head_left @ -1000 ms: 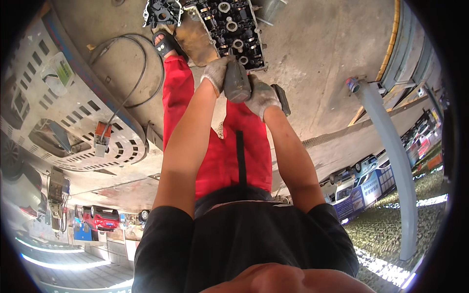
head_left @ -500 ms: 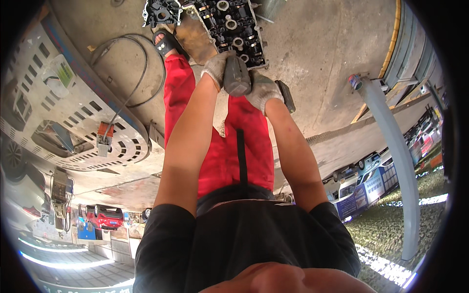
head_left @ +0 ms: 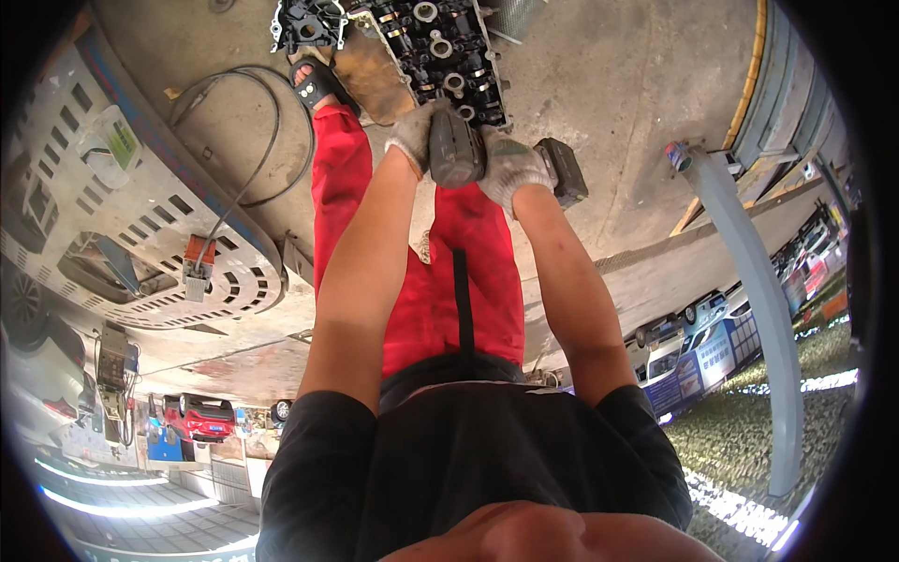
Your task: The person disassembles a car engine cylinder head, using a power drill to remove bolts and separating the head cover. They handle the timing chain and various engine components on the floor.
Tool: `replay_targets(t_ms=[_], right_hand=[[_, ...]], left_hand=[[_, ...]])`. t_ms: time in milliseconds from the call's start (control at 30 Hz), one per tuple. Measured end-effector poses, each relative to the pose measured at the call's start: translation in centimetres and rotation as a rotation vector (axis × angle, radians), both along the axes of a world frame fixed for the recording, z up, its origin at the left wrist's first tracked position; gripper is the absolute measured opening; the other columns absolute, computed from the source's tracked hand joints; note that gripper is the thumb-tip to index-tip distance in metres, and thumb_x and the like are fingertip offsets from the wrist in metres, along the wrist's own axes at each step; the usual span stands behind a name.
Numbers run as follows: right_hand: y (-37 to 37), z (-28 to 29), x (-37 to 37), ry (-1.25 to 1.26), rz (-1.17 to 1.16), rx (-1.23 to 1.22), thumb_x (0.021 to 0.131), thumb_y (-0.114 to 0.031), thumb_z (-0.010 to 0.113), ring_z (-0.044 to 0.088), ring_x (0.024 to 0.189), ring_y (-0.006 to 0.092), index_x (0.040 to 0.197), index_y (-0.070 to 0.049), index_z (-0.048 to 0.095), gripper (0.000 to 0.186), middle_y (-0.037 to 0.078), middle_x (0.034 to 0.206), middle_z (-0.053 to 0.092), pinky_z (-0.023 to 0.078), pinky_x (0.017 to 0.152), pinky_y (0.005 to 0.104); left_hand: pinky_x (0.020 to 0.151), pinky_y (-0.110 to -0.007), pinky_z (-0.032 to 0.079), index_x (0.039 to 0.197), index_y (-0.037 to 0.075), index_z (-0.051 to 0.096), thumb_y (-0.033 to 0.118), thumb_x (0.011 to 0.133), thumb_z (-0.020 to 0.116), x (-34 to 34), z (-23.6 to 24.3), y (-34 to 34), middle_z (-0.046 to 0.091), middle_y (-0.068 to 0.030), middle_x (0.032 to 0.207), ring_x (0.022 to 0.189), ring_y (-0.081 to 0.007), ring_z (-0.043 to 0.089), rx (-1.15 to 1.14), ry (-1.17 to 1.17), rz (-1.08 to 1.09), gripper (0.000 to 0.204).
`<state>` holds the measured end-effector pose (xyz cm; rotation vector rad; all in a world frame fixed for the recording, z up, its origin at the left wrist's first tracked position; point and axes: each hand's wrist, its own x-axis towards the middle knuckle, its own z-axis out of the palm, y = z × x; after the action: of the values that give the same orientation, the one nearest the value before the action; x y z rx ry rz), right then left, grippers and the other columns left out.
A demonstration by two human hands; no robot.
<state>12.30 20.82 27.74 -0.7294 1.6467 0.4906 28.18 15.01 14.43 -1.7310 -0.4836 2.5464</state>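
My gloved left hand (head_left: 412, 139) grips the side of a dark grey cordless power tool (head_left: 456, 155) at the near end of an open engine cylinder head (head_left: 436, 51), whose dark top shows a row of round bores. My gloved right hand (head_left: 515, 173) is closed on the tool's handle, with the battery pack (head_left: 565, 171) sticking out to its right. The tool's tip is hidden. A black-and-silver engine casting (head_left: 311, 26) lies beside the head's upper left, next to a brown board (head_left: 370, 75).
A perforated grey ramp (head_left: 112, 225) fills the left, near a coiled black cable (head_left: 272, 131). My sandalled foot (head_left: 315, 84) and red trouser legs are below the parts. At right stand a grey post (head_left: 740, 262) and metal steps (head_left: 777, 84). Parked cars line the background.
My right hand and the battery end of the tool have shifted right and a little upward, so the handle sits more level. My left hand has moved only slightly.
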Motion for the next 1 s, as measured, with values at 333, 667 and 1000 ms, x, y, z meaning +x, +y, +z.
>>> replay_targets(t_ms=[333, 667, 1000], right_hand=[[-4.5, 0.1, 2.2, 0.023, -0.001, -0.092, 0.098, -0.047, 0.068, 0.068, 0.127, 0.0418, 0.148, -0.009, 0.052, 0.065, 0.025, 0.133, 0.073, 0.054, 0.109, 0.0482], [-6.4, -0.5, 3.4, 0.032, -0.041, -0.02, 0.1, -0.05, 0.065, 0.069, 0.126, 0.0408, 0.142, -0.007, 0.054, 0.061, 0.025, 0.133, 0.072, 0.055, 0.108, 0.0474], [-6.8, -1.2, 3.0, 0.049, 0.029, -0.032, 0.102, -0.054, 0.061, 0.068, 0.129, 0.0399, 0.142, -0.006, 0.055, 0.063, 0.025, 0.136, 0.071, 0.054, 0.11, 0.0469]], left_hand=[[0.07, -0.043, 0.065, 0.112, 0.006, 0.074, 0.024, 0.1, 0.074, 1.3, 1.6, -6.6, 0.077, -0.0117, 0.094, 0.077, -0.0265, 0.076, -0.127, -0.028, 0.0, 0.022], [0.076, -0.048, 0.065, 0.111, 0.004, 0.07, 0.026, 0.107, 0.068, 2.0, -0.1, -8.1, 0.076, -0.0136, 0.095, 0.08, -0.0318, 0.075, -0.033, 0.029, -0.054, 0.022], [0.074, -0.045, 0.065, 0.115, 0.006, 0.071, 0.026, 0.107, 0.068, 1.4, -0.3, -8.5, 0.076, -0.0138, 0.095, 0.08, -0.0304, 0.075, -0.046, 0.006, -0.045, 0.021]])
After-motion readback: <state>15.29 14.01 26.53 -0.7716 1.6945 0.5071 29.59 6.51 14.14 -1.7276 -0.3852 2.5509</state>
